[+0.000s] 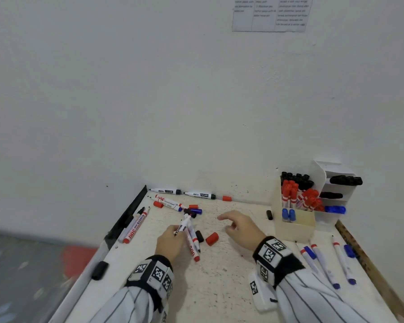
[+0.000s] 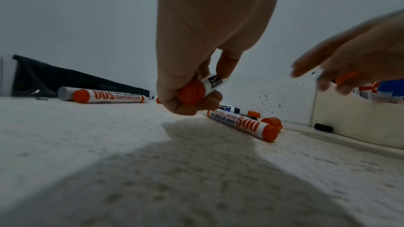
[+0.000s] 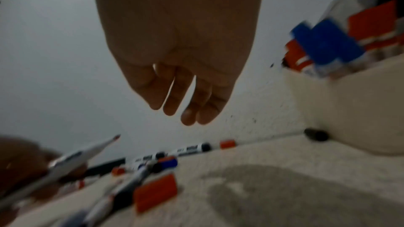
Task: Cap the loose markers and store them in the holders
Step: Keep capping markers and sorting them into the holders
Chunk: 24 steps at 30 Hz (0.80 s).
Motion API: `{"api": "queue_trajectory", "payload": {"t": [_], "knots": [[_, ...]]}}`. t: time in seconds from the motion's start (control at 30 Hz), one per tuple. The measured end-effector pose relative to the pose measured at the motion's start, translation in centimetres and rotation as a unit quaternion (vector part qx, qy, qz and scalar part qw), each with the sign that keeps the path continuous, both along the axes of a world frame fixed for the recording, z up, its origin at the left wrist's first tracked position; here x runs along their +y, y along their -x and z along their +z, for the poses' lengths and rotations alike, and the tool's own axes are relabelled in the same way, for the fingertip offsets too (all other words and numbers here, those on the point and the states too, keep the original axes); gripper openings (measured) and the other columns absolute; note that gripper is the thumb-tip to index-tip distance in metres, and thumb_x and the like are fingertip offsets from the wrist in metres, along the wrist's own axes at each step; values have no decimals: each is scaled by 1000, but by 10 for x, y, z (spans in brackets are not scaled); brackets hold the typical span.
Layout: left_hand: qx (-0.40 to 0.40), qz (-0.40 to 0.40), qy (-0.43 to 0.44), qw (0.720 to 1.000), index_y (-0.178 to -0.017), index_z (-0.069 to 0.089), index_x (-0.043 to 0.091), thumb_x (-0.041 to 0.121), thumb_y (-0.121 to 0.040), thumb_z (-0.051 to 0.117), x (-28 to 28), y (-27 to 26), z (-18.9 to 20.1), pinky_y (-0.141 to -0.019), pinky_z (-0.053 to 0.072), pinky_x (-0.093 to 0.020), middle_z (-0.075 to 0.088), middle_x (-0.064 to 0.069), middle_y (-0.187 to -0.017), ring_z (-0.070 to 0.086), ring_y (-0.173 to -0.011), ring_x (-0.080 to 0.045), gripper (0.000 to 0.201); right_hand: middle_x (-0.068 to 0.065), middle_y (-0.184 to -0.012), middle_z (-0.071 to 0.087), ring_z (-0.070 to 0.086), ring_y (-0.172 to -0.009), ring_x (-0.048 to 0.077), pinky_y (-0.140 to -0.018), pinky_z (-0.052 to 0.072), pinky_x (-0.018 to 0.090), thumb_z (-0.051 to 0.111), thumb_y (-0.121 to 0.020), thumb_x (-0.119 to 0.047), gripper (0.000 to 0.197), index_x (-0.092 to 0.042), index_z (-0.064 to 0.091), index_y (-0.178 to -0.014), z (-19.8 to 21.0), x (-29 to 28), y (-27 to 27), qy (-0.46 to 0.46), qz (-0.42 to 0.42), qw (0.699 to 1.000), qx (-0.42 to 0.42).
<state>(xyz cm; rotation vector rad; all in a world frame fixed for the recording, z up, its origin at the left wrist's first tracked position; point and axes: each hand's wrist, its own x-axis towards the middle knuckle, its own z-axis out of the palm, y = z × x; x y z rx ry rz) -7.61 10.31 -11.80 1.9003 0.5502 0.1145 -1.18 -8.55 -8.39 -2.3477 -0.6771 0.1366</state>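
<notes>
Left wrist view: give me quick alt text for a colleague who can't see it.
The left hand grips a red-ended whiteboard marker in its curled fingers just above the white table. More red markers and loose caps lie behind it, and the blurred right hand hangs open near the cream holder.

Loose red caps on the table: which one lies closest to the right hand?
The large red cap just left of the right hand, beside a black cap; the other red caps lie farther back.

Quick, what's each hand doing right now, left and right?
Left hand: grips an uncapped red marker.
Right hand: open, fingers relaxed, holding nothing.
</notes>
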Motion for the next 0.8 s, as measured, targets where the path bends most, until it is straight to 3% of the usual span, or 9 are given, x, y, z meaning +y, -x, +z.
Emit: {"api": "queue_trajectory", "payload": {"t": [0.03,0.1,0.2,0.3,0.4,0.47,0.53,0.67,0.8], "knots": [[5,-10,-8,1000,-119,55,11,17,-97,43,1,1,0,-62,48,-18,64,-5,-101,61,-83,-13,26,-6,-133,48,48,-113,6,-101,38,21,47,-91,-10,38,-23,53,-126,-5,12,3,40,15,999,30],[7,-24,-15,1000,-121,55,12,17,-97,42,2,3,-1,-68,48,-19,62,-5,-109,59,-88,-12,27,-6,-137,44,42,-125,12,-105,33,26,48,-89,-11,47,-24,46,-134,-14,27,8,112,18,991,69],[-4,-44,-13,999,-123,54,11,16,-98,40,0,5,-4,-53,40,-8,57,2,-100,50,-75,2,29,-1,-126,53,51,-113,13,-96,41,22,58,-84,-12,38,-22,57,-122,-21,34,6,162,11,985,60],[-7,-45,11,999,-124,54,9,16,-99,41,-6,7,-7,-47,40,-4,59,2,-94,52,-72,-1,29,6,-119,54,53,-108,20,-92,45,25,61,-83,-14,30,-18,58,-113,-23,28,2,214,1,975,58],[-2,-50,22,998,-126,55,9,15,-96,46,-11,8,-10,-63,49,-13,63,-8,-108,60,-78,-10,31,8,-118,52,54,-106,23,-90,45,28,56,-87,-15,27,-19,55,-114,-26,20,1,215,-12,974,65],[-15,-63,41,997,-123,58,13,14,-94,49,-13,8,-11,-77,55,-28,63,-12,-113,63,-84,-17,30,6,-114,51,53,-101,21,-86,44,26,53,-89,-18,22,-20,56,-111,-27,15,1,155,-47,986,44],[-21,-81,-1,997,-121,60,17,16,-94,50,-15,7,-10,-87,54,-31,62,-6,-115,62,-94,-16,29,1,-106,53,52,-94,15,-82,42,23,56,-89,-18,15,-22,55,-104,-25,12,1,51,-84,995,21],[-32,-112,-35,993,-123,58,14,15,-95,48,-17,7,-11,-80,55,-27,63,-6,-110,61,-78,-13,30,0,-99,58,54,-85,10,-78,42,20,53,-88,-3,20,-18,51,-101,-19,14,-1,-115,-124,986,-9],[-39,-126,-57,990,-126,57,16,17,-96,48,-20,7,-11,-79,51,-21,62,-7,-117,61,-88,-19,31,0,-101,59,58,-96,13,-81,41,13,47,-86,7,29,-14,54,-105,-21,15,4,-212,-136,967,30]]}}
